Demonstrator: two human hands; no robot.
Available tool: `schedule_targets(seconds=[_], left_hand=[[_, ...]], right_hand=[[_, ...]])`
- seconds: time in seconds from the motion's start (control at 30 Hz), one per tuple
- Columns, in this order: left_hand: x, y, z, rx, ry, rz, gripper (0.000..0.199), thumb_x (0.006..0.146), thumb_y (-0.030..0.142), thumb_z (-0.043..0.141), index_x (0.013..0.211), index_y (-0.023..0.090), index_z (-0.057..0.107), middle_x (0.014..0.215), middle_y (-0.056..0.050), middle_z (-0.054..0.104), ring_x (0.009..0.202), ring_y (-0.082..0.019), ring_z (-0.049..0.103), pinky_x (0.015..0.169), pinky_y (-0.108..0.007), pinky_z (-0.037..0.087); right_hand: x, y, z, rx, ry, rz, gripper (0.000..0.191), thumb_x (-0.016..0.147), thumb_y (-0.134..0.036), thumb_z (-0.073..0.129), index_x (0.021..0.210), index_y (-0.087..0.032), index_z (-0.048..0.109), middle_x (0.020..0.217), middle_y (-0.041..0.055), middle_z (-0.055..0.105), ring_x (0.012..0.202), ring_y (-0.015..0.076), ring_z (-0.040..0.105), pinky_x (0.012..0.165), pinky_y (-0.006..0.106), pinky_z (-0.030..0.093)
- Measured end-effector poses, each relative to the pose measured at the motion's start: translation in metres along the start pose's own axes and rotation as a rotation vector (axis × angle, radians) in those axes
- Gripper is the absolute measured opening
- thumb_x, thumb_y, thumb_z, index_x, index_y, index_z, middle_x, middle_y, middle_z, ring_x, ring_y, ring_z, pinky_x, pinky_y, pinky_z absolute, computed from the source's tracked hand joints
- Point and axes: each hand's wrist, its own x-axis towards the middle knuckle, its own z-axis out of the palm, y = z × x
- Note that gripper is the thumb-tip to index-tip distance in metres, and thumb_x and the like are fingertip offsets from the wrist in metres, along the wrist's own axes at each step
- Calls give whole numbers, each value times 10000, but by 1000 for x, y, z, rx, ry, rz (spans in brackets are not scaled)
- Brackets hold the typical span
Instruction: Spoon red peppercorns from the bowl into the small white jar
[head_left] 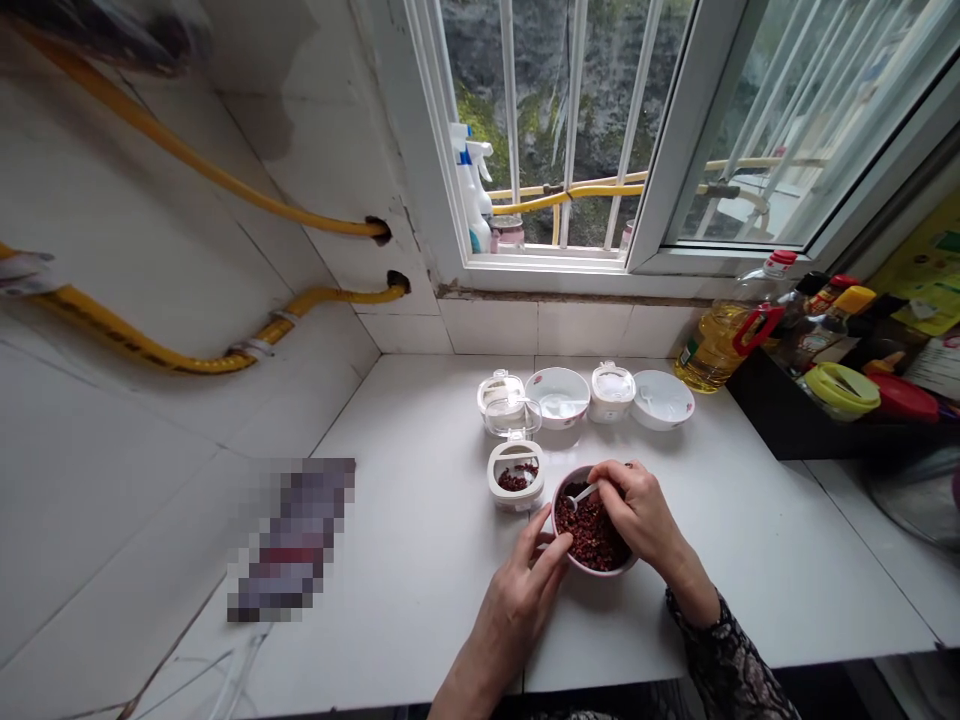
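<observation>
A round bowl (600, 572) full of dark red peppercorn-like pieces stands near the front of the white counter. My left hand (529, 580) is wrapped against the bowl's left side, its fingers on the rim. Pinched in my right hand (639, 508) is a small white spoon (583, 494), its tip down in the red pieces. Just behind and left of the bowl is an open white container (517, 500) with some of the same pieces inside.
Behind stand a lidded container (612, 395), another container with a raised clear lid (501, 388) and two white bowls (556, 412) (664, 412). An oil bottle (712, 345) and a black box (780, 415) of seasonings are at the right. A blurred object (300, 535) lies left.
</observation>
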Motion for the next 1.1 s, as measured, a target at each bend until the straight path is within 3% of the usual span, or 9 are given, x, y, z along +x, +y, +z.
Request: schedule_targets(seconds=[0.37, 0.63, 0.83, 1.1], left_hand=[[0, 0, -1, -5, -27, -7, 265, 1018, 151, 423, 1252, 187, 543, 1363, -208, 527, 998, -176, 697, 822, -270, 613], [1, 1, -2, 19, -23, -2, 260, 1028, 168, 407, 1246, 184, 547, 1350, -203, 531, 1002, -168, 696, 833, -259, 607], [1, 0, -2, 15, -20, 3, 257, 1028, 167, 407, 1245, 185, 544, 1348, -205, 533, 996, -168, 700, 829, -259, 611], [-1, -1, -1, 14, -29, -6, 257, 1027, 167, 410, 1248, 199, 539, 1348, -203, 542, 981, -174, 705, 814, -272, 618]], right_hand=[[-2, 4, -6, 266, 48, 213, 200, 839, -278, 476, 764, -220, 651, 596, 6, 699, 617, 204, 632, 643, 297, 443], [-4, 3, -6, 225, 31, 193, 210, 836, -269, 452, 754, -223, 640, 596, -1, 698, 617, 205, 630, 682, 312, 445], [-4, 6, -6, 110, 98, 130, 211, 829, -258, 475, 756, -234, 672, 612, 10, 720, 690, 228, 615, 720, 330, 427], [-4, 9, -5, 227, 79, 196, 215, 827, -281, 463, 748, -224, 654, 590, 10, 699, 618, 206, 607, 670, 314, 432]])
